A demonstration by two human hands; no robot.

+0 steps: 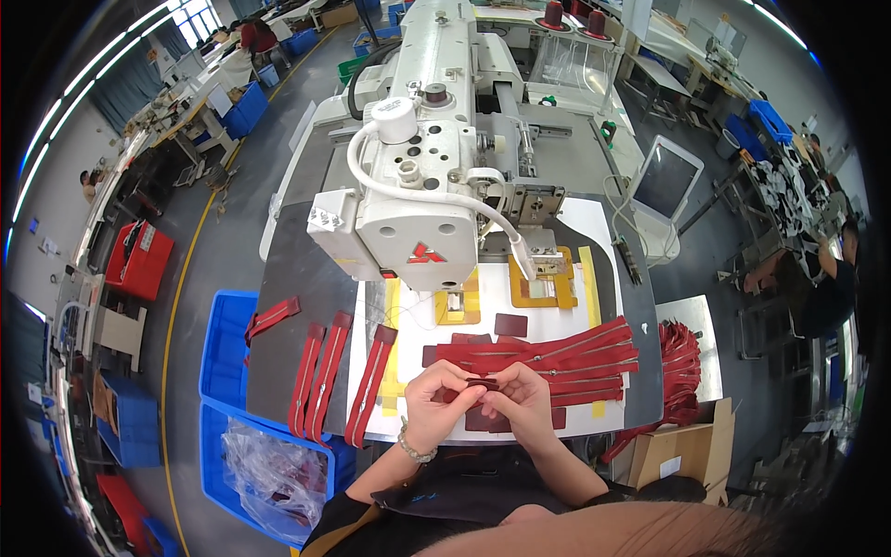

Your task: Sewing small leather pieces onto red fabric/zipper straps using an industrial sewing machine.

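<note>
Close in front of me, my left hand (432, 410) and my right hand (522, 401) pinch a small dark red patch (482, 382) between their fingertips. The fingers partly cover it. Beneath and to the right of the hands, several red zippers (583, 342) lie fanned out on the white work plate. Dark red rectangular patches lie around them, one patch (511, 324) just beyond the zippers. Left of my hands, more red zippers with dark red end tabs lie apart, the nearest zipper (371, 385) on the plate's left edge.
A large white sewing machine (418, 223) stands straight ahead, with a yellow clamp frame (520, 295) under its head. Blue bins (215, 418) stand at the left, one holding clear plastic. At the right are a bundle of red zippers (682, 367), a cardboard box (676, 450) and a screen (666, 181).
</note>
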